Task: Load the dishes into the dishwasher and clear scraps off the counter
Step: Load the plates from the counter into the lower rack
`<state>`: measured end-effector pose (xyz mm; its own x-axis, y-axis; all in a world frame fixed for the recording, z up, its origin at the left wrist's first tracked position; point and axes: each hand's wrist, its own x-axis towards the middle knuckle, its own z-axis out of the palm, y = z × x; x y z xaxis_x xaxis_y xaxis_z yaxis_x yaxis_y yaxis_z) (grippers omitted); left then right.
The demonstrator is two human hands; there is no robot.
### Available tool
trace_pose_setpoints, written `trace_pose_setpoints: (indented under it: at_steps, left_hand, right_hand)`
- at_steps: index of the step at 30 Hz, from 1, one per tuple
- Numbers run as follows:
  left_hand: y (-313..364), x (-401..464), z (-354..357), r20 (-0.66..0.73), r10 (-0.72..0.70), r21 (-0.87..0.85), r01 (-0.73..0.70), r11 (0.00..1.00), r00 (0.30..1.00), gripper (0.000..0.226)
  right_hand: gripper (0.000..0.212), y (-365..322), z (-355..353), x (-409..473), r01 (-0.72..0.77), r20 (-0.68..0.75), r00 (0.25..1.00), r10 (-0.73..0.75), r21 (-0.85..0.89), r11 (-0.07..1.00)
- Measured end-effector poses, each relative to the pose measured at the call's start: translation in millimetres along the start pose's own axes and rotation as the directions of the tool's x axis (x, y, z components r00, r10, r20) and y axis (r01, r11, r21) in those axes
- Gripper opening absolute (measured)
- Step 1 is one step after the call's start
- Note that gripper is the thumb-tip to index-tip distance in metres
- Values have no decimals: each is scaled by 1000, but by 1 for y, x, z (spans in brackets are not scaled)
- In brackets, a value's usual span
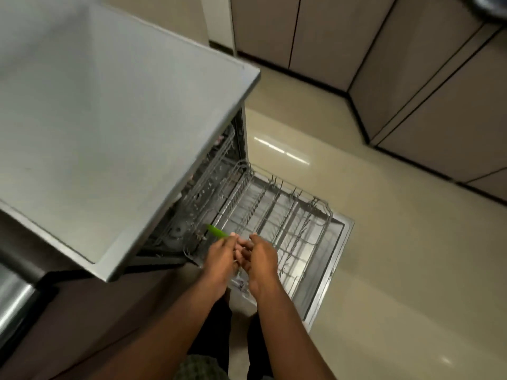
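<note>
Green utensil (216, 231) between both hands' curled fingers (241, 246).

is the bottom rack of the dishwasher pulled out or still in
Pulled out: the lower rack sits over the dropped-open door, out past the counter edge.

Beige cabinet doors (428, 86) line a glossy floor (397, 270).

Kitchen: open dishwasher (274, 215) at centre, grey counter (109, 119) upper left, cabinets (411, 64) upper right, glossy floor (384, 270).
</note>
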<state>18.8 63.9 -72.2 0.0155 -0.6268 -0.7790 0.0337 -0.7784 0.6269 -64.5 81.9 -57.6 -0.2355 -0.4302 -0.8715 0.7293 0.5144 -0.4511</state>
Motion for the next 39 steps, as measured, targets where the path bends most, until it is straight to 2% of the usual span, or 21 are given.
trace_pose_setpoints:
  at_steps: [5,8,16,22,30,34,39]
  left_hand:
    - [62,-57,9,-12,101,-19,-101,995,995,29]
    - [96,-82,4,11,178,-99,-176,979,984,31]
    - [148,-136,-29,-26,356,-258,-351,900,934,37]
    - [151,-162,-59,-123,420,-269,-438,858,899,42]
    - [157,-182,-102,-131,442,-368,-457,810,888,40]
    - [160,-187,-151,-135,464,-384,-478,790,876,41]
    - [148,-202,-230,-241,459,-420,-518,745,855,36]
  right_hand:
    - [25,-39,24,-57,154,105,984,-145,-79,985]
    - [24,-63,40,-87,238,198,957,-213,-108,965]
    - [16,-89,83,-149,292,399,878,-264,-9,956]
    - [16,-71,107,-173,312,498,832,-246,-51,949]
    - [16,-45,135,-208,374,541,793,-279,-72,925]
    - [16,-18,162,-232,422,553,775,-306,-92,902]
    - [18,44,198,-267,458,644,723,-249,-178,871]
